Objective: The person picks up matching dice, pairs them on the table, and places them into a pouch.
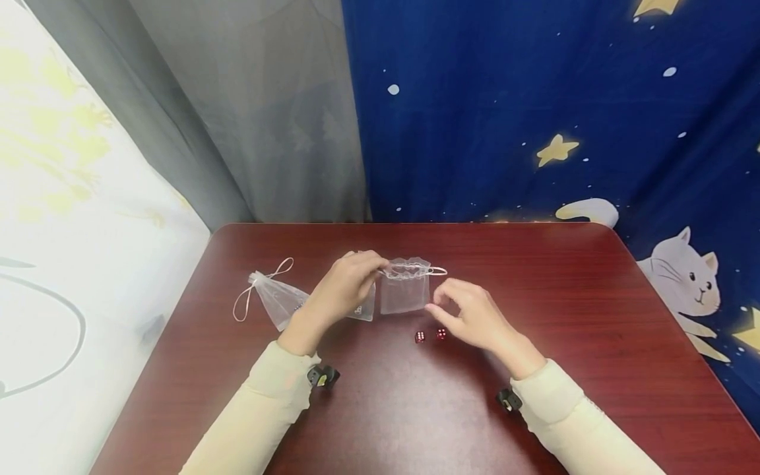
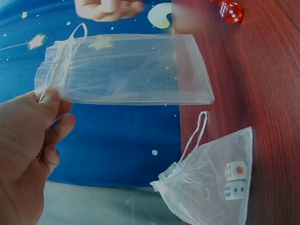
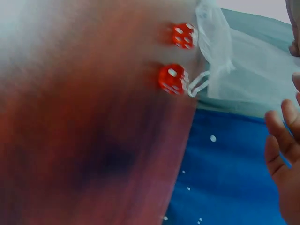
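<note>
My left hand (image 1: pixel 338 287) pinches the top edge of a sheer white drawstring bag (image 1: pixel 405 297) between thumb and fingers. In the left wrist view the bag (image 2: pixel 126 70) hangs flat, with nothing visible inside and a white cord loop sticking out at its gathered mouth. Just right of the bag is my right hand (image 1: pixel 475 313), its fingers loosely bent and holding nothing. Two red dice with white pips lie on the table below the bag, a left die (image 1: pixel 419 337) and a right die (image 1: pixel 441 334).
Left of the held bag lies a drawn-shut sheer bag (image 1: pixel 273 297), partly behind my left arm. Beside my left hand another sheer bag (image 1: pixel 367 307) shows. White dice (image 2: pixel 235 180) sit inside a closed bag in the left wrist view. The dark red table (image 1: pixel 415 409) meets curtains behind.
</note>
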Demonstrator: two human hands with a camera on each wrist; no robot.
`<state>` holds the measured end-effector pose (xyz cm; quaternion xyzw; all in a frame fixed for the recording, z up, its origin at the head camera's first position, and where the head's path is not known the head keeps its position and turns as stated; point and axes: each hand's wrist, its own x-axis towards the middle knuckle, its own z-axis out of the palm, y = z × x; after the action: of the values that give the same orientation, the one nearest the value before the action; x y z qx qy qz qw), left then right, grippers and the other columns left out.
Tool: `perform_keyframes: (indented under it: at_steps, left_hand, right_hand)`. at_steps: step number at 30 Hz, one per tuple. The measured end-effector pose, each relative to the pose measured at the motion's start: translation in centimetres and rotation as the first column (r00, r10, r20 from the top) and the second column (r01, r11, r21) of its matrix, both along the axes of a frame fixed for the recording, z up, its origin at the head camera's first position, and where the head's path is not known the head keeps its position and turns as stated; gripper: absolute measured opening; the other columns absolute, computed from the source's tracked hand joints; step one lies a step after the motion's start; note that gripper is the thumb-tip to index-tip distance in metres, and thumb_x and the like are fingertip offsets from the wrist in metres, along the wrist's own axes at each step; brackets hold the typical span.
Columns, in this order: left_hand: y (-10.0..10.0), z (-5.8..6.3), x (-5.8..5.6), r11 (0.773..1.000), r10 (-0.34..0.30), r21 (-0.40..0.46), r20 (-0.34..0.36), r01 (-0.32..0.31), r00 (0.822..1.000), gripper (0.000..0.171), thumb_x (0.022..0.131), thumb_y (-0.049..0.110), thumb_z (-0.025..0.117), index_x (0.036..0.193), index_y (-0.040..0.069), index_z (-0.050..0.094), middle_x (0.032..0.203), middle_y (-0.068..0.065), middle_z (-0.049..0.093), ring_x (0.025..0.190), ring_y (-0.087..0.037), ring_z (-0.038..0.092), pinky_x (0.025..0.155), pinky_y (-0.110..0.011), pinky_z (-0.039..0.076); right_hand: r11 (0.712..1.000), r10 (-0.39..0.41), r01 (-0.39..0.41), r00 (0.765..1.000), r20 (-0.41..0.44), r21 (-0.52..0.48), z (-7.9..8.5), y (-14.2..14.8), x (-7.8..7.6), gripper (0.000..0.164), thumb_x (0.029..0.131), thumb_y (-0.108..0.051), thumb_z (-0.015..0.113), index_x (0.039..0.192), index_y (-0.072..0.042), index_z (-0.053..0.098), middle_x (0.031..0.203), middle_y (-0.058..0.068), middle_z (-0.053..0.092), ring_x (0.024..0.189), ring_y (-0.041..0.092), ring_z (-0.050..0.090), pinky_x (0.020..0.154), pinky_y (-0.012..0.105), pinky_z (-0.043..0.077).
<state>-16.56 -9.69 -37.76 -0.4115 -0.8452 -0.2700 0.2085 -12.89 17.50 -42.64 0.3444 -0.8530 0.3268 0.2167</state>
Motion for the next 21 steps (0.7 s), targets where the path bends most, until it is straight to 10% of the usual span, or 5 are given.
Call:
perform_keyframes:
  at_steps: [12,21]
  left_hand:
    - [0.1,-0.2,0.1,1.0,-0.008,-0.008,0.012,0.008,1.0,0.021,0.09,-0.008,0.067,0.102,0.007,0.073,0.094,0.001,0.073,0.088,-0.015,0.067,0.073,-0.035,0.051]
    - [0.2,-0.3,-0.1,1.0,-0.003,-0.02,0.028,0.003,1.0,0.017,0.091,-0.005,0.068,0.101,0.008,0.073,0.093,0.002,0.073,0.09,-0.015,0.069,0.076,-0.035,0.052]
  right_hand:
    - [0.972,0.037,-0.082,0.979,0.201,0.222,-1.8,-0.7,0.9,0.015,0.088,-0.025,0.08,0.095,-0.015,0.071,0.088,-0.005,0.067,0.081,0.012,0.066,0.074,0.032,0.056]
    - [0.932,0.062,-0.122,0.982,0.18,0.343,-2.7,-1.0,0.8,0.024,0.087,-0.033,0.081,0.1,-0.015,0.074,0.093,-0.005,0.068,0.087,0.013,0.063,0.084,0.044,0.052]
